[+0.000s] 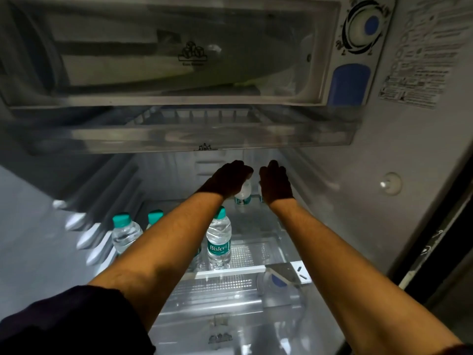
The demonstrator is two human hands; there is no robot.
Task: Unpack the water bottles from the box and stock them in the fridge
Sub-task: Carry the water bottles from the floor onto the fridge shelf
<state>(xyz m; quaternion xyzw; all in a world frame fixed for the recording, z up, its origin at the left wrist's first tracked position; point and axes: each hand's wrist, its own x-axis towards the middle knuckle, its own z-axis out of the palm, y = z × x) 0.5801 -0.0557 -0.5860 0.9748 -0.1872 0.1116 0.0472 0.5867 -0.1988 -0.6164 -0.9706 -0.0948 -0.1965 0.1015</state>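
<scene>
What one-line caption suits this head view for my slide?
Both hands, left hand and right hand, set water bottles at the back of the fridge shelf.

clear glossy plastic bottles (219, 242) with smooth teal caps stand on a glass shelf (256, 252) beneath translucent plastic trays (179, 139).

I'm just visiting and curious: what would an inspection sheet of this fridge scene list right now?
Surface: glass shelf inside the fridge, lit.
Job's things: three upright bottles near the front, one labelled Bisleri; another bottle at the back.
Clutter: nothing seen.
Hands: left hand on the back bottle; right hand beside it, its grip hidden.
Cables: nothing seen.
Surroundings: freezer box above, dial, sticker on the wall.
</scene>
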